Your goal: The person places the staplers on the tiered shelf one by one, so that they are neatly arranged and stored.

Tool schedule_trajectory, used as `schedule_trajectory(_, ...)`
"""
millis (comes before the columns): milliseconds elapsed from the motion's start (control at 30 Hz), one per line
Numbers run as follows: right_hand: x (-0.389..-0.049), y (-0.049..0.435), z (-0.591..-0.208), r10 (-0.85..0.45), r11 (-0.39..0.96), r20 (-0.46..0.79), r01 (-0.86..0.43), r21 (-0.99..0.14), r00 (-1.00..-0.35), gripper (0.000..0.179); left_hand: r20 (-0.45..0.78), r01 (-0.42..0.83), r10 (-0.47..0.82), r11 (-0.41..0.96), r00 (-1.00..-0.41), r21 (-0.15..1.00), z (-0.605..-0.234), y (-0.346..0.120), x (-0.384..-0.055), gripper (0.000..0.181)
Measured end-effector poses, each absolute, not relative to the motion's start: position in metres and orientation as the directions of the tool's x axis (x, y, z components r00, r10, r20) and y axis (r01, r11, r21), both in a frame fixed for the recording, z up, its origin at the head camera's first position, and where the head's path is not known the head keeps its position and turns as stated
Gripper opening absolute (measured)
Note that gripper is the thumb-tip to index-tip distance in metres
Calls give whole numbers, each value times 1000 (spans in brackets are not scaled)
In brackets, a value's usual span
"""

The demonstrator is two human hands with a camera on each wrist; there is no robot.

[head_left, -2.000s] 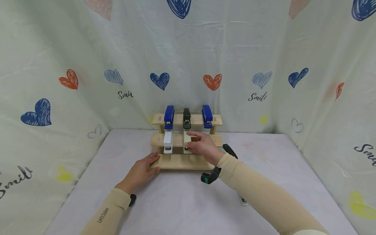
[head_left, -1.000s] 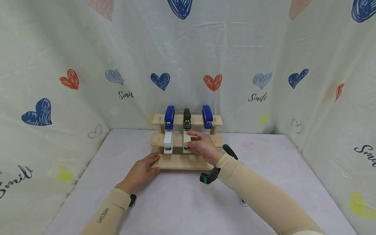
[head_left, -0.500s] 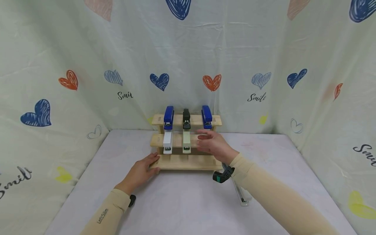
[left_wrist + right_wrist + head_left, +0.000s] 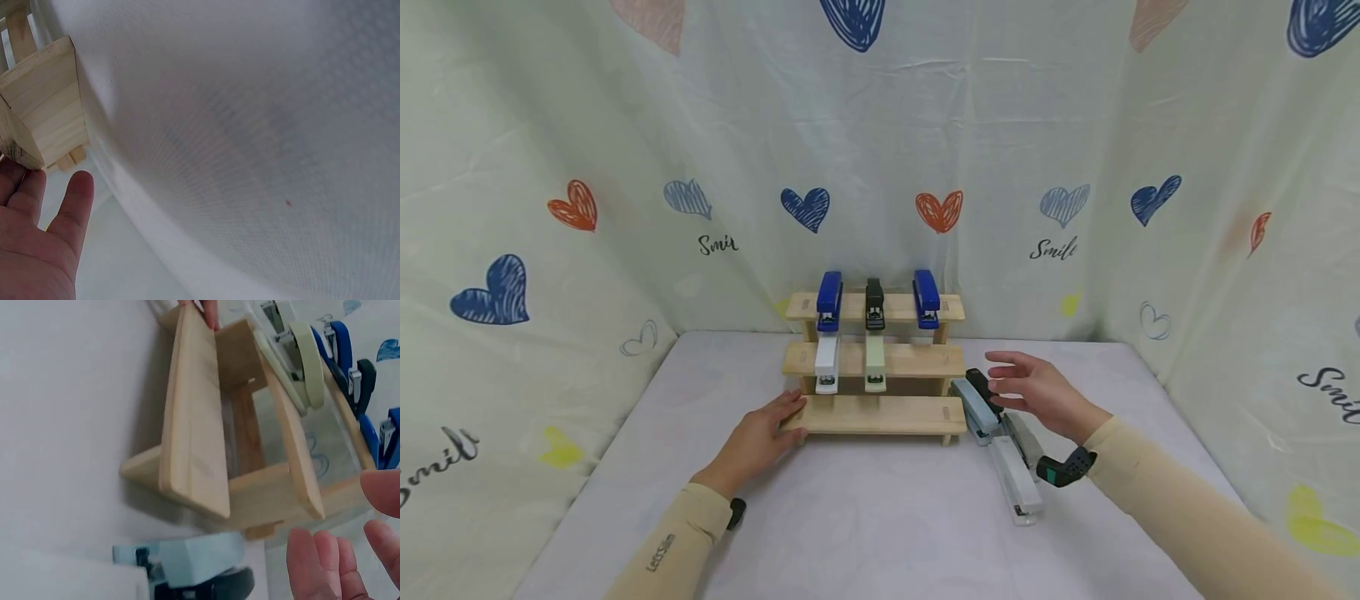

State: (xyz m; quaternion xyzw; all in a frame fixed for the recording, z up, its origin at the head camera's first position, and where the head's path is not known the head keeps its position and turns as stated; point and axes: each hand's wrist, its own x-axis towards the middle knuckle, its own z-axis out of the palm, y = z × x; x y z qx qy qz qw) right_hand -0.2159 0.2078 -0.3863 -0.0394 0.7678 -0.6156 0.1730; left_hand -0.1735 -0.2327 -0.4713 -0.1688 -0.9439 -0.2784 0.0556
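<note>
A three-tier wooden display rack [image 4: 880, 414] stands at the middle back of the table. My left hand [image 4: 760, 437] holds the left end of its lowest board, fingers at the back and thumb at the front edge. My right hand [image 4: 1037, 392] hovers with fingers spread and nothing in it, over staplers lying right of the rack: light blue [image 4: 976, 410], black [image 4: 982, 386], white [image 4: 1015, 479] and grey [image 4: 1024, 437]. On the middle tier are a white stapler [image 4: 827, 362] and a pale green stapler [image 4: 876, 360].
Two blue staplers, one left [image 4: 830, 300] and one right [image 4: 927, 298], flank a black stapler [image 4: 874, 302] on the top tier. A curtain [image 4: 880, 125] with printed hearts hangs around the white table [image 4: 850, 525].
My right hand has let go of the pale green stapler on the middle tier and moved right, over the loose staplers. My left hand stays on the rack.
</note>
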Motion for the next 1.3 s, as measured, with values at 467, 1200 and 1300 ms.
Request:
schedule_trajectory(467,-186,275,-434,-190,344,-309,231,-910,-932,62,181,336,284,790,-942,512,-472,-232,-173,56)
schedule_trajectory(1200,-176,270,-456,-249,337,-408,317,-887,-878,67,176,335,285,789,-942,515,-471,-232,-173,56)
schedule_trajectory(1300,-176,269,-456,-245,330,-422,334,-883,-873,66,181,337,284,790,-941,513,-471,-232,-174,56)
